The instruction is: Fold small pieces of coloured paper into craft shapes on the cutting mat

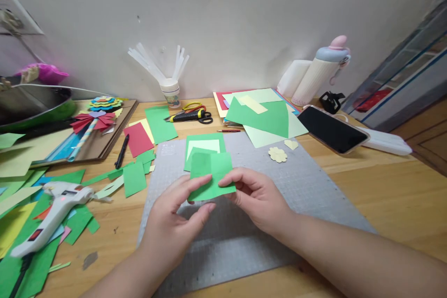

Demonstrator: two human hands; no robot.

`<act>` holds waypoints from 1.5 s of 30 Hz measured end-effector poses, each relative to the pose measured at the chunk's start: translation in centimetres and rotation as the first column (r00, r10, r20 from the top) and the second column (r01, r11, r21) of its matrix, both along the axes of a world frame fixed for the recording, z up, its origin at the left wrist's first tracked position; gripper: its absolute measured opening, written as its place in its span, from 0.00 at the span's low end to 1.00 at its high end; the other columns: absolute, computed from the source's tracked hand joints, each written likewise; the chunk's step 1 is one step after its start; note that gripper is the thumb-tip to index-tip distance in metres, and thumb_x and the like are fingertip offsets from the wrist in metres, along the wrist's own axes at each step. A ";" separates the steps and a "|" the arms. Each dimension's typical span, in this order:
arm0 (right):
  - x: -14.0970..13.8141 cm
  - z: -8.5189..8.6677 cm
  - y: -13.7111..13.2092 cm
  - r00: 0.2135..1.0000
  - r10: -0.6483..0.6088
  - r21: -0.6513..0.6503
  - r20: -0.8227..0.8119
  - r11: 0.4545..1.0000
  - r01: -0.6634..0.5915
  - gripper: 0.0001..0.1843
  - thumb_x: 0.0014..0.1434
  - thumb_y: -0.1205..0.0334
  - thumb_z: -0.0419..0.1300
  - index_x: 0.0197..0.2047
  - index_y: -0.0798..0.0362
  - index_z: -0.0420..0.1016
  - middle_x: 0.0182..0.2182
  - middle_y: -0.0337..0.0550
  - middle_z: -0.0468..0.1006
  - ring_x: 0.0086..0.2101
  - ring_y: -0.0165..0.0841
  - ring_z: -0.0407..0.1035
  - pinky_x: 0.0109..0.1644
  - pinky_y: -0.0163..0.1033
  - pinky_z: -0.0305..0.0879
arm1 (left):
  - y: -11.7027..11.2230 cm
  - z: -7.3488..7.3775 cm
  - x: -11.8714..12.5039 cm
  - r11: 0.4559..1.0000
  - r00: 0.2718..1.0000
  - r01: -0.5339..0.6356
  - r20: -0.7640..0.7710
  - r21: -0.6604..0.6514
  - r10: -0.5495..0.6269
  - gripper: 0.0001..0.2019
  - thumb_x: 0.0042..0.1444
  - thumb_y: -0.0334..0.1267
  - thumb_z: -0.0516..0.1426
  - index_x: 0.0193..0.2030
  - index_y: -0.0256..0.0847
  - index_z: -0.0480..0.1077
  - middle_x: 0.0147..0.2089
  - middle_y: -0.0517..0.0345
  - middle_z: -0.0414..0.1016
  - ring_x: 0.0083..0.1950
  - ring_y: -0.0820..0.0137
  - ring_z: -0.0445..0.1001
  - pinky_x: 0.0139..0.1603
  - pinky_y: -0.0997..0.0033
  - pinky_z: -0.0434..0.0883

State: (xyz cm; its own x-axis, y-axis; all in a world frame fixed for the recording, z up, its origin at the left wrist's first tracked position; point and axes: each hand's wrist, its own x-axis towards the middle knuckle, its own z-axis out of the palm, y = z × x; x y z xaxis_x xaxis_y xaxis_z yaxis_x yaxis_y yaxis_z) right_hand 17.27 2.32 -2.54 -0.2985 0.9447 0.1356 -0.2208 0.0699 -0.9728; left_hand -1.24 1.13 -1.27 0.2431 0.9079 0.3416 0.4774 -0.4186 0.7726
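Note:
A small square of green paper (pixel 213 174), with a crease down its middle, is held up over the grey cutting mat (pixel 244 251). My right hand (pixel 260 195) pinches its lower right edge between thumb and fingers. On the other side, my left hand (pixel 178 209) holds the left part, index finger across the front and thumb apart below; its other fingertips are mostly hidden behind the paper. Just beyond lie a green sheet (pixel 204 138) and a pale green sheet (pixel 209 144) on the mat. A cream paper flower (pixel 277 154) and a cream paper heart (pixel 291 144) rest to the right.
At left, a white glue gun (pixel 57 209) lies among green scraps, near a black pen (pixel 122 151). Scissors (pixel 204 117), a paper cup (pixel 171 94) of white straws and stacked coloured paper (pixel 265 118) stand along the back. A phone (pixel 333 129) and bottle (pixel 319 74) are right.

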 end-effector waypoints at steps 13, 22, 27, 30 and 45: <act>-0.2 0.6 -0.2 0.999 -0.015 -0.038 -0.032 0.999 0.013 0.05 0.52 0.61 0.65 0.29 0.50 0.73 0.26 0.37 0.70 0.29 0.30 0.64 0.34 0.37 0.60 | -0.1 0.2 -0.4 0.999 0.973 -0.034 0.227 -0.024 0.039 0.07 0.49 0.28 0.61 0.31 0.45 0.71 0.29 0.63 0.71 0.32 0.71 0.69 0.34 0.73 0.66; -0.3 0.9 -0.3 0.995 -0.078 -0.119 -0.068 0.990 0.070 0.15 0.48 0.59 0.68 0.23 0.52 0.64 0.25 0.35 0.68 0.29 0.30 0.67 0.35 0.37 0.62 | 0.2 0.2 0.2 0.949 0.868 0.025 0.477 -0.316 0.136 0.10 0.47 0.31 0.63 0.22 0.40 0.66 0.28 0.62 0.73 0.31 0.72 0.71 0.33 0.74 0.68; -0.3 0.8 -0.3 0.990 -0.044 -0.248 -0.135 0.969 0.009 0.17 0.47 0.61 0.69 0.23 0.53 0.61 0.24 0.34 0.72 0.29 0.29 0.72 0.36 0.36 0.66 | 0.2 0.1 0.4 0.889 0.815 0.023 0.523 -0.458 0.249 0.13 0.45 0.33 0.65 0.20 0.39 0.63 0.21 0.66 0.71 0.25 0.76 0.67 0.27 0.78 0.64; -0.4 0.6 -0.2 0.987 -0.060 -0.302 -0.150 0.953 0.012 0.18 0.46 0.60 0.70 0.23 0.53 0.62 0.23 0.33 0.72 0.27 0.29 0.73 0.34 0.36 0.68 | 0.1 -0.1 0.4 0.870 0.812 0.003 0.509 -0.493 0.286 0.13 0.44 0.35 0.65 0.20 0.39 0.63 0.20 0.66 0.70 0.23 0.76 0.66 0.26 0.78 0.63; -0.7 0.7 -0.4 0.987 -0.097 -0.410 -0.128 0.911 0.037 0.21 0.44 0.60 0.72 0.24 0.53 0.60 0.20 0.32 0.74 0.26 0.31 0.77 0.32 0.33 0.70 | 0.0 -0.1 0.7 0.852 0.819 -0.071 0.456 -0.519 0.347 0.14 0.42 0.35 0.66 0.19 0.39 0.63 0.19 0.67 0.68 0.23 0.78 0.65 0.25 0.80 0.62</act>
